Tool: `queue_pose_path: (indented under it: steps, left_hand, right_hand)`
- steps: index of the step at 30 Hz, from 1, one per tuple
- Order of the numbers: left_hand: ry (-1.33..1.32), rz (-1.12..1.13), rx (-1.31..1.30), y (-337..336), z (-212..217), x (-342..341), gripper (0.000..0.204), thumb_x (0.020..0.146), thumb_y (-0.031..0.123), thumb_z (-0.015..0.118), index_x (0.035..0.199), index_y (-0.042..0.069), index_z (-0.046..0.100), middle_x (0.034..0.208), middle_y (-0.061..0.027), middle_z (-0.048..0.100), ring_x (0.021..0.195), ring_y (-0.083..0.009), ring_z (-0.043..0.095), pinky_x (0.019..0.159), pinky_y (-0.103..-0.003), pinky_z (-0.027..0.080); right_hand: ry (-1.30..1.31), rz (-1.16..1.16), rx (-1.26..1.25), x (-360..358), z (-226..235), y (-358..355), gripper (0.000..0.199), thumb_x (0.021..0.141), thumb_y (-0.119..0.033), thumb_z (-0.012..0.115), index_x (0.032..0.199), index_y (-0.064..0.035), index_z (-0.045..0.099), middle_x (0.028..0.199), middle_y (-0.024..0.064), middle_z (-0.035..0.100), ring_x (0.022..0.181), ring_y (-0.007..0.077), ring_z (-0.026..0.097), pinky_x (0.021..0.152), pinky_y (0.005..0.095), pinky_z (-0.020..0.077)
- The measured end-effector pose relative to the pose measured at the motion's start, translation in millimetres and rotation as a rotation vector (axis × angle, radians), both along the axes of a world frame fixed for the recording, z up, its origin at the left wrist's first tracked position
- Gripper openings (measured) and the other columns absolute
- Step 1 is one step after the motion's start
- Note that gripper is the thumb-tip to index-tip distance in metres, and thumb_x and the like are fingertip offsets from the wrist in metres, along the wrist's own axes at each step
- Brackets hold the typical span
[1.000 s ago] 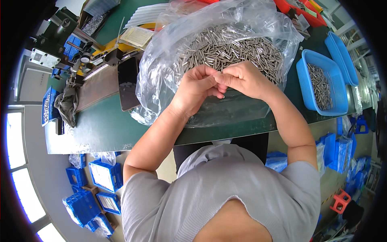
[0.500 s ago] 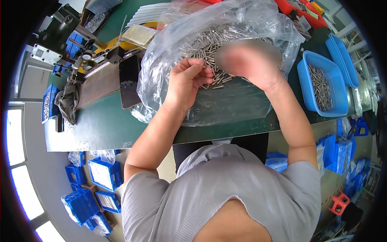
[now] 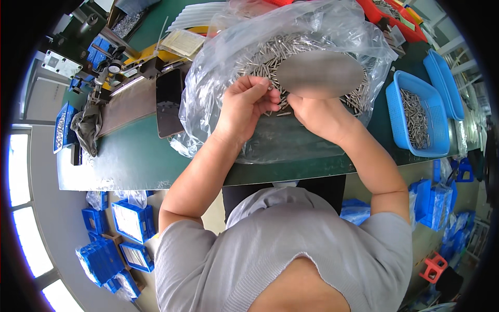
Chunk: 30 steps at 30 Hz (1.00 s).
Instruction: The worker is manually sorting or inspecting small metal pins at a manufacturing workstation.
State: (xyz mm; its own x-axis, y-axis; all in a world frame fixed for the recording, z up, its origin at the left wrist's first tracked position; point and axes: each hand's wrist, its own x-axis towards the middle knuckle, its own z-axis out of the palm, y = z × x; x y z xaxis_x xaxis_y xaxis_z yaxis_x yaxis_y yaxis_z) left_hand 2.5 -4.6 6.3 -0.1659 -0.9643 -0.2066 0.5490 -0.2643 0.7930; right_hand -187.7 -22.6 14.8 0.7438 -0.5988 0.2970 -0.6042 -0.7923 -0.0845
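A large clear plastic bag lies spread on the green table, with a heap of small metal pins in its opening. Over the heap's near left edge, my left hand is closed, thumb and forefinger pinching what looks like a small metal pin, its tip barely showing. Close beside it on the right, my right hand reaches over the near side of the heap. A grey blurred oval covers most of its fingers, so its grip is hidden; only the thumb side shows.
At right stands a blue basket of pins, another blue basket behind it. A black phone-like slab lies left of the bag. Farther left is a metal fixture with a dial gauge. A red bin sits at the back right.
My right hand has lowered toward me and left, closer to my left hand, with its wrist bent more. My left hand stays pinched in nearly the same place.
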Motion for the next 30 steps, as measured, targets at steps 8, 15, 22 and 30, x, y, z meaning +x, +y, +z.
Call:
queue_pose_path:
  steps: [8, 15, 22, 30]
  left_hand:
    - [0.068, -0.217, -0.020, 4, -3, -4, 0.012, 0.092, 0.010, 0.048, 0.093, 0.000, 0.054, 0.084, -0.0132, 0.062, 0.075, -0.0192, 0.062, 0.065, -0.029, 0.053]
    - [0.079, -0.223, -0.004, 6, -1, -8, 0.012, 0.092, 0.011, 0.050, 0.091, 0.000, 0.054, 0.084, -0.0132, 0.062, 0.073, -0.0190, 0.062, 0.065, -0.028, 0.054]
    - [0.047, -0.198, 0.001, 7, 0, -9, 0.012, 0.091, 0.010, 0.051, 0.090, -0.001, 0.055, 0.081, -0.0132, 0.062, 0.072, -0.0196, 0.062, 0.065, -0.029, 0.054]
    - [0.009, -0.021, 0.018, 3, -2, -2, 0.009, 0.090, 0.007, 0.049, 0.090, 0.000, 0.055, 0.081, -0.0136, 0.062, 0.072, -0.0199, 0.062, 0.067, -0.030, 0.053]
  right_hand:
    - [-0.882, -0.070, 0.955, -7, 26, -8, 0.009, 0.087, -0.006, 0.053, 0.092, 0.0015, 0.057, 0.082, 0.0013, 0.061, 0.081, 0.0084, 0.059, 0.072, 0.0225, 0.0467]
    - [-0.898, 0.011, 0.908, -5, 11, -11, 0.007, 0.087, -0.009, 0.056, 0.091, -0.0028, 0.057, 0.078, -0.0018, 0.060, 0.069, 0.0029, 0.052, 0.060, 0.0181, 0.0422]
    - [-0.829, -0.017, 1.033, 1, 12, -6, 0.007, 0.086, -0.007, 0.057, 0.089, -0.0012, 0.058, 0.075, -0.0010, 0.058, 0.069, 0.0047, 0.055, 0.063, 0.0195, 0.0445]
    - [-1.255, -0.108, 1.467, -16, 16, -25, 0.010, 0.085, -0.015, 0.056, 0.085, -0.0041, 0.057, 0.070, -0.0035, 0.049, 0.055, 0.0019, 0.040, 0.043, 0.0172, 0.0298]
